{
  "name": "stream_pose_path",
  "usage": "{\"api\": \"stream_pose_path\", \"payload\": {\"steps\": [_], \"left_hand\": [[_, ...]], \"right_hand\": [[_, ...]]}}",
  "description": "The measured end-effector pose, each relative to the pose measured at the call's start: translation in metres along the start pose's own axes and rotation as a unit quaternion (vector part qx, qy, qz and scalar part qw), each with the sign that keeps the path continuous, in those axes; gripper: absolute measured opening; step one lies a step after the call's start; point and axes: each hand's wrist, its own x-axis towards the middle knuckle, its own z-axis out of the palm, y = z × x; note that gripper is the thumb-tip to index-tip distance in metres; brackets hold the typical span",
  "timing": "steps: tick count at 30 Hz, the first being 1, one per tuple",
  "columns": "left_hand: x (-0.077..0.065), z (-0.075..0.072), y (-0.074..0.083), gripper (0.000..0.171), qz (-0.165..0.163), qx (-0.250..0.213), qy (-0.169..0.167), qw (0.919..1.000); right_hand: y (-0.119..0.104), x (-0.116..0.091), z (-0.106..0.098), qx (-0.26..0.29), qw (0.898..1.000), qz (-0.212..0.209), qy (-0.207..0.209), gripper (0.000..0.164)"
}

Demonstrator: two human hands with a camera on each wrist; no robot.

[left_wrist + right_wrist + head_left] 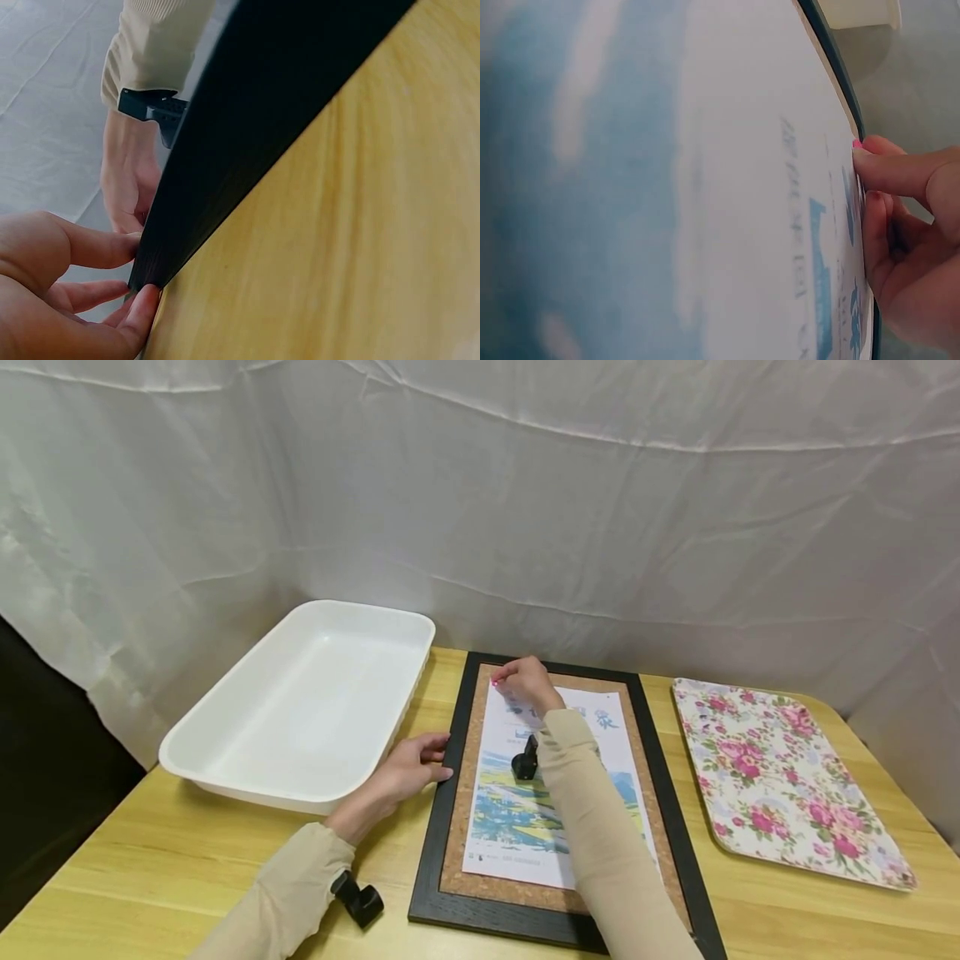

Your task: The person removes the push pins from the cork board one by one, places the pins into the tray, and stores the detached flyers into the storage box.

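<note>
A sheet of paper with a printed landscape [517, 810] lies on a black-framed corkboard [429, 860] on the table. My right hand [528, 683] is over the paper's top left corner and pinches a pink push pin [494, 682] there between thumb and finger. In the right wrist view, the pink pin [857, 143] shows at the fingertips, right at the paper's edge. My left hand [408, 766] holds the board's left edge. Its thumb and fingers [112, 249] bear against the black frame [217, 150] in the left wrist view.
Left of the board stands a deep white plastic tray [300, 797], close behind my left hand. To the right lies a flat tray with a rose pattern [780, 777]. A grey cloth [562, 510] hangs behind the wooden table [150, 877].
</note>
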Motion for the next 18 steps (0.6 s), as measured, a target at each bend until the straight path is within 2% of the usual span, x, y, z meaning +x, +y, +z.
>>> {"api": "stream_pose_path", "payload": {"steps": [5,18], "left_hand": [[-0.0006,0.0008,-0.0007,0.056,-0.002,-0.003,-0.003,1.0000],[-0.0017,-0.0001,0.0010,0.057,0.001,-0.005,-0.004,1.0000]], "right_hand": [[0.0018,-0.0015,0.0021,0.013,1.000,0.012,0.009,0.017],[-0.0040,-0.0030,0.0084,-0.074,0.996,-0.036,0.043,0.012]]}}
